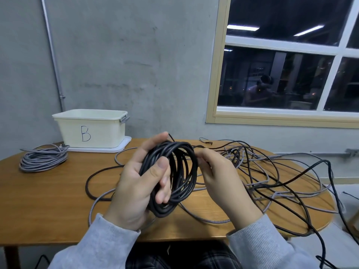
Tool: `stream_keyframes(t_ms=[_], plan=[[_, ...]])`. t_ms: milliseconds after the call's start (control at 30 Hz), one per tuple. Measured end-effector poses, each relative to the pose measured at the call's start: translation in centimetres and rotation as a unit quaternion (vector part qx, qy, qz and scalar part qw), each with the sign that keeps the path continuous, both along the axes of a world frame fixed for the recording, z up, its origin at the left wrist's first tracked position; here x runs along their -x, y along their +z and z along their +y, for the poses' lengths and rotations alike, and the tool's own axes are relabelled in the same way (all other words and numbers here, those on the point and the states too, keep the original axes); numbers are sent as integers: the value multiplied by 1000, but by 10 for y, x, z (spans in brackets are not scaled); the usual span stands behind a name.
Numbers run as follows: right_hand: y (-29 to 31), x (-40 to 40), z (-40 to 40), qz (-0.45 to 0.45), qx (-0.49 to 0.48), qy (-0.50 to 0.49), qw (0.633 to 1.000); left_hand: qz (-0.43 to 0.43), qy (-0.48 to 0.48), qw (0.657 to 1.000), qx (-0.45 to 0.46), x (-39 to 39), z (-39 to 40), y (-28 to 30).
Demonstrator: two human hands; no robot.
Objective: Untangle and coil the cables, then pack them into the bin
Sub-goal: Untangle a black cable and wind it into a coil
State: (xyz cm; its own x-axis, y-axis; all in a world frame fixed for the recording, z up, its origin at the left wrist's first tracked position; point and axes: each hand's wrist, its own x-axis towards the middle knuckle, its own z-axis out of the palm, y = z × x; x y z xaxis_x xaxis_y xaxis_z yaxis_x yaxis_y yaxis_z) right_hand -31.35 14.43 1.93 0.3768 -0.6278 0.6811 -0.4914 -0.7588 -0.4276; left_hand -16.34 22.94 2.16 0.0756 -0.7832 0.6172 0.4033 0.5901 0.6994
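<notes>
i see l hand [134, 193] grip curled round black coil [172, 177]; r hand [219, 175] grip pinching its 3 o'clock edge, bin [91, 131] at 10 o'clock on tabletop [48, 206].

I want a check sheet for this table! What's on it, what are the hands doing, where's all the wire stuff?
Surface: wooden table, rounded on the right.
Job's things: black coil held up over the table; grey coil finished, lying at far left; bin marked B, standing on a white lid at the back.
Clutter: nothing seen.
Hands: left hand grips the black coil; right hand pinches its strand at the coil's right side.
Cables: loose tangle of black and grey cables on the right; some hang off the table edge.
Surroundings: grey wall, window, dark outside.
</notes>
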Motion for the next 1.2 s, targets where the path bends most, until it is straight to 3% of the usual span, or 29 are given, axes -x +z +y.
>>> stream_keyframes(t_ms=[333, 800, 1000, 1200], plan=[[-11, 7, -7, 19, -87, -122, 989, 94, 66, 992, 48, -17, 0, 13], [9, -3, 20, 215, 22, -29, 976, 106, 132, 984, 57, -11, -6, 8], [17, -9, 44, 204, 30, 16, 979, 74, 202, 975, 54, -8, -8, 6], [15, -12, 49, 258, 65, 26, 964, 76, 245, 965, 56, -11, -11, 3]])
